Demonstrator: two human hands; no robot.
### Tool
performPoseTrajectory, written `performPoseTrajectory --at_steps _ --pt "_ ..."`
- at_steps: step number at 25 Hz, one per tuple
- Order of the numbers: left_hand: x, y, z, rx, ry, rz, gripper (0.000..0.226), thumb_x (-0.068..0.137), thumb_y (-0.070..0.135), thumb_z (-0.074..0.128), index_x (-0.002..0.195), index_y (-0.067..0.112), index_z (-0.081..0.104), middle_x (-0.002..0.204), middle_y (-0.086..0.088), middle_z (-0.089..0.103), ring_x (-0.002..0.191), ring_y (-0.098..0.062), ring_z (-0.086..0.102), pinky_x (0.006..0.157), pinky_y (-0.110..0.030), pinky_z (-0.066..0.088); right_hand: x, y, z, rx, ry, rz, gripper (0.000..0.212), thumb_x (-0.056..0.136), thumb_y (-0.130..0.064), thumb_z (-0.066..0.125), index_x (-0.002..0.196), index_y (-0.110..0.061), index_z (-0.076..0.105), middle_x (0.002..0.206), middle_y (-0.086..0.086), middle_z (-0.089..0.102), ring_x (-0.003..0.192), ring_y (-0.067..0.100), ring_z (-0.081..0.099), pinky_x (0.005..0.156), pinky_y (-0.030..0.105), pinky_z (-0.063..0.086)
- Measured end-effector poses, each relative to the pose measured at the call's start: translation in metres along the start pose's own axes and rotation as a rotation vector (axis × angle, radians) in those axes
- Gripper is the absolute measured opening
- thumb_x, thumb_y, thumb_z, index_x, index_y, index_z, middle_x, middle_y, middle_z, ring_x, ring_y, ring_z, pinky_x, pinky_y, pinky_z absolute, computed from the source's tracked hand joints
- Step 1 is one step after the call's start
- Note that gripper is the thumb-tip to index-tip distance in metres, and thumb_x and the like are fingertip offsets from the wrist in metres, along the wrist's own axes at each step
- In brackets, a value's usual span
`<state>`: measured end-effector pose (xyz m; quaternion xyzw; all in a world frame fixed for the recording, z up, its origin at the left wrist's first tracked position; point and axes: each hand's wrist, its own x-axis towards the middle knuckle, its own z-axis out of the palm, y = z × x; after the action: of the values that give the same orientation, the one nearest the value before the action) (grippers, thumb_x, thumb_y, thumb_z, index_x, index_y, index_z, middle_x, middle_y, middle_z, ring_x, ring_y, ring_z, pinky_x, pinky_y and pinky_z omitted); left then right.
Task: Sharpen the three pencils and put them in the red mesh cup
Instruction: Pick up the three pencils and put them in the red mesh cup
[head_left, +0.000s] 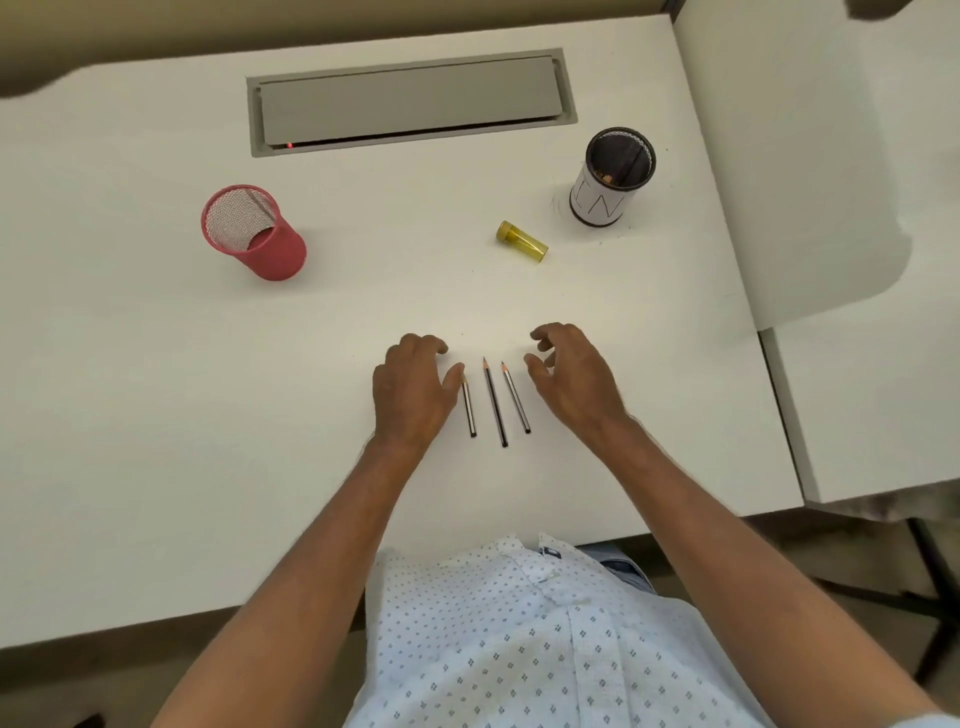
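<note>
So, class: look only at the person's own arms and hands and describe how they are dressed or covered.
Both forearms are bare up to where the picture cuts them off; no sleeves show. The left hand and right hand wear no gloves, and no rings, watch or bracelets are visible. The only clothing seen is a white shirt with a small blue-grey diamond print.

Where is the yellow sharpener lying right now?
In the head view, the translucent yellow cylindrical sharpener lies on its side right of centre on the white desk, just left of the black mesh cup with white paper wrap.
</note>
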<state>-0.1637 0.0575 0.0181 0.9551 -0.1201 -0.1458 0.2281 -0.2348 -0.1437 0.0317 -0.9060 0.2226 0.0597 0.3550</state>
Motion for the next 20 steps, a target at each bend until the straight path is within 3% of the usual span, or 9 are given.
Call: performPoseTrajectory --at_steps 3,8,12,16,20 --pt "-0.020 0.002 0.008 0.087 -0.094 -0.044 0.030 0.093 0.047 0.063 0.107 0.020 0.066 0.105 0.003 0.068 0.102 -0.024 0.061 0.088 -0.041 0.045 -0.022 0.002 0.017 -0.029 -0.050 0.079 0.015 0.097 -0.023 0.063 0.110 -0.015 0.063 0.103 -0.001 0.064 0.089 0.019 0.064 0.081 0.040 0.054" --pt "-0.021 0.012 0.016 0.177 -0.120 -0.060 0.034 0.092 0.052 0.062 0.093 0.019 0.066 0.090 0.003 0.071 0.089 -0.025 0.066 0.078 -0.037 0.045 -0.033 -0.003 0.033 -0.097 -0.028 0.119 0.022 0.097 -0.030 0.064 0.111 -0.013 0.060 0.107 0.003 0.064 0.093 0.025 0.063 0.082 0.042 0.053" --pt "-0.013 0.015 0.016 0.239 -0.161 -0.081 0.035 0.093 0.042 0.055 0.074 0.015 0.064 0.073 0.000 0.068 0.072 -0.027 0.065 0.062 -0.031 0.041 -0.033 -0.007 0.040 -0.107 0.010 0.108 0.021 0.094 -0.027 0.064 0.109 -0.013 0.060 0.104 0.004 0.064 0.091 0.026 0.063 0.079 0.042 0.054" --pt "-0.014 0.015 0.011 0.221 -0.187 -0.101 0.031 0.089 0.033 0.057 0.063 0.017 0.050 0.058 0.002 0.050 0.051 -0.022 0.044 0.050 -0.027 0.023 -0.033 -0.014 0.046 -0.158 0.041 0.133 0.019 0.090 -0.024 0.064 0.104 -0.012 0.060 0.102 0.006 0.064 0.089 0.029 0.063 0.075 0.041 0.053" --pt "-0.016 0.006 0.009 0.116 -0.224 -0.125 0.029 0.083 0.030 0.055 0.059 0.014 0.055 0.056 0.002 0.061 0.053 -0.023 0.055 0.051 -0.024 0.034 -0.030 -0.017 0.050 -0.252 0.036 0.161 0.014 0.090 -0.017 0.060 0.101 -0.008 0.059 0.101 0.010 0.064 0.091 0.034 0.062 0.070 0.039 0.048"
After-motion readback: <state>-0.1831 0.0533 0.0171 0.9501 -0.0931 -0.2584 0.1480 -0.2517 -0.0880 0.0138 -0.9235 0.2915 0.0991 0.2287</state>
